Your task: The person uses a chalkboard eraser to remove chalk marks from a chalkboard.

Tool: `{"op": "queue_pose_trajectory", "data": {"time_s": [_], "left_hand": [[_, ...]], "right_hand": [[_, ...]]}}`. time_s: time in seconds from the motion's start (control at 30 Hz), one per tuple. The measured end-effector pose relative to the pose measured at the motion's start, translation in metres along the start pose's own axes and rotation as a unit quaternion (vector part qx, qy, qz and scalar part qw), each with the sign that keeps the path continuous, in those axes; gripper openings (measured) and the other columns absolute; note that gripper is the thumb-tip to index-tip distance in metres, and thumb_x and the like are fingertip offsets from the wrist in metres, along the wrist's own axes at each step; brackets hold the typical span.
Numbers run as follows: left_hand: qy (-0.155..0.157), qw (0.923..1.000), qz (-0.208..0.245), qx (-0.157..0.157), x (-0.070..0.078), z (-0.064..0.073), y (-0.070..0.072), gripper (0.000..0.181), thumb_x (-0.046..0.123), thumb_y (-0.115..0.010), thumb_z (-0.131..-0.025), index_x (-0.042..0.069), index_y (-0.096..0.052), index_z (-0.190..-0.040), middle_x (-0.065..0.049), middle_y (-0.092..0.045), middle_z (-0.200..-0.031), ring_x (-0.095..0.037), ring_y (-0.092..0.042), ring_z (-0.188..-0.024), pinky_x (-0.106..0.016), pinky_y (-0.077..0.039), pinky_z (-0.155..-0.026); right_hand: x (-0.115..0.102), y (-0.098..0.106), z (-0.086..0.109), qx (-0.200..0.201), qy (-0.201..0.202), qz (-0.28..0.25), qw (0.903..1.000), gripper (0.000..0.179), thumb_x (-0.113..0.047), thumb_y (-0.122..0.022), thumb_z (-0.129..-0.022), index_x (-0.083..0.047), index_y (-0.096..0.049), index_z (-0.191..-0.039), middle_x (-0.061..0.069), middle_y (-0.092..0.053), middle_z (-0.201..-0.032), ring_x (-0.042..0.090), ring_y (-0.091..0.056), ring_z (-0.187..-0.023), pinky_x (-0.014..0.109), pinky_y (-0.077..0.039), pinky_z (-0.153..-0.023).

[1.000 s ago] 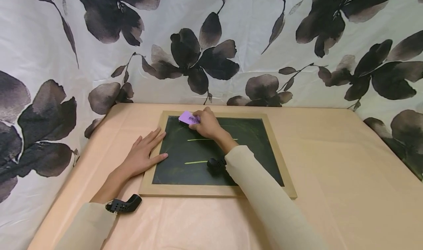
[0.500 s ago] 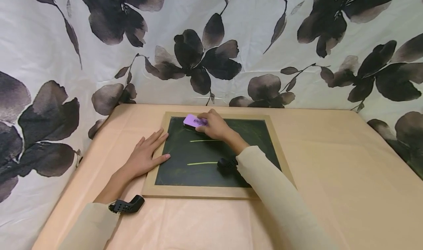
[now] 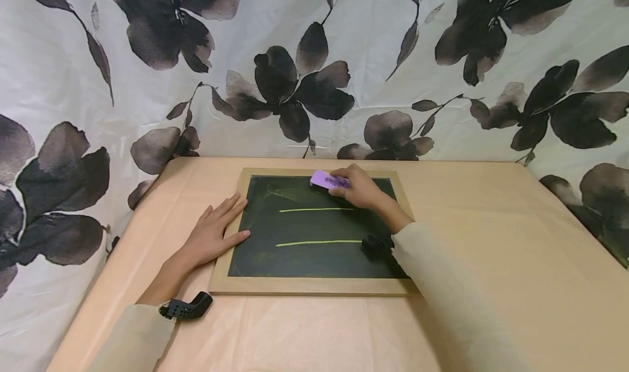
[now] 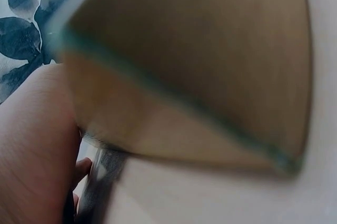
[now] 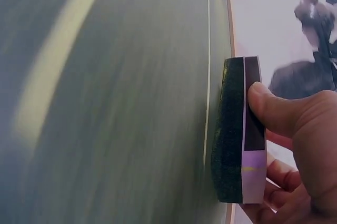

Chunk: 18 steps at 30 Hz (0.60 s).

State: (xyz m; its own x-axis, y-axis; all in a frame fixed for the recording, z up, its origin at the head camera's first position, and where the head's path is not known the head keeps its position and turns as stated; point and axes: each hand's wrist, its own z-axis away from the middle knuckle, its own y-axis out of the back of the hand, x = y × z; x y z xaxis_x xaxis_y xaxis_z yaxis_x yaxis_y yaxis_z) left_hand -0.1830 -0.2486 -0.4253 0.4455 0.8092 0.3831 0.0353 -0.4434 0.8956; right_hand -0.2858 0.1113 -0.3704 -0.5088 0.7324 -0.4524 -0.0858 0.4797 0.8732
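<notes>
My right hand (image 3: 362,189) pinches the purple eraser (image 3: 328,180), upper centre of the head view, apparently wiping the chalkboard (image 3: 304,227); my left hand (image 3: 213,232), fingers straight, steadies the wooden frame (image 3: 295,286). The yellow lines (image 3: 316,210) likely need sweeping next.

The right hand (image 3: 361,188) hides the right end of the purple block-shaped eraser with a dark pad (image 3: 323,181), whose printed lettering is too small to read. The long beige right sleeve (image 3: 442,284), itself cut off at the near side, covers the near right corner of the black chalkboard in pale wood (image 3: 304,263). In the left wrist view, the left hand (image 4: 39,150) is cut off and a large brown shape with a teal edge (image 4: 210,50) is blurred past telling. The right wrist view blurs a thick yellow chalk line (image 5: 60,55).
</notes>
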Motion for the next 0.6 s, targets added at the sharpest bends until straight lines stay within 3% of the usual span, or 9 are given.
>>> {"op": "queue_pose_trajectory", "data": {"time_s": [0.4, 0.6], "left_hand": [[0.003, 1.0, -0.005, 0.003, 0.002, -0.005, -0.004, 0.075, 0.05, -0.057, -0.092, 0.014, -0.029, -0.152, -0.01, -0.016, -0.158, -0.036, -0.019, -0.142, -0.059, -0.006, -0.111], [0.009, 0.9999, -0.005, -0.002, 0.003, -0.005, -0.002, 0.075, 0.049, -0.057, -0.092, 0.014, -0.029, -0.152, -0.009, -0.015, -0.159, -0.036, -0.018, -0.142, -0.059, -0.006, -0.111]], "right_hand": [[0.058, 0.035, 0.039, 0.039, -0.005, 0.024, 0.999, 0.046, -0.014, -0.073, -0.084, 0.007, -0.061, -0.123, 0.024, -0.059, -0.107, 0.036, -0.051, -0.096, 0.05, -0.04, -0.084], [0.067, 0.037, 0.044, 0.04, -0.031, 0.017, 0.9986, 0.048, -0.017, -0.071, -0.087, 0.008, -0.058, -0.126, 0.025, -0.056, -0.11, 0.036, -0.05, -0.097, 0.05, -0.039, -0.085]]}}
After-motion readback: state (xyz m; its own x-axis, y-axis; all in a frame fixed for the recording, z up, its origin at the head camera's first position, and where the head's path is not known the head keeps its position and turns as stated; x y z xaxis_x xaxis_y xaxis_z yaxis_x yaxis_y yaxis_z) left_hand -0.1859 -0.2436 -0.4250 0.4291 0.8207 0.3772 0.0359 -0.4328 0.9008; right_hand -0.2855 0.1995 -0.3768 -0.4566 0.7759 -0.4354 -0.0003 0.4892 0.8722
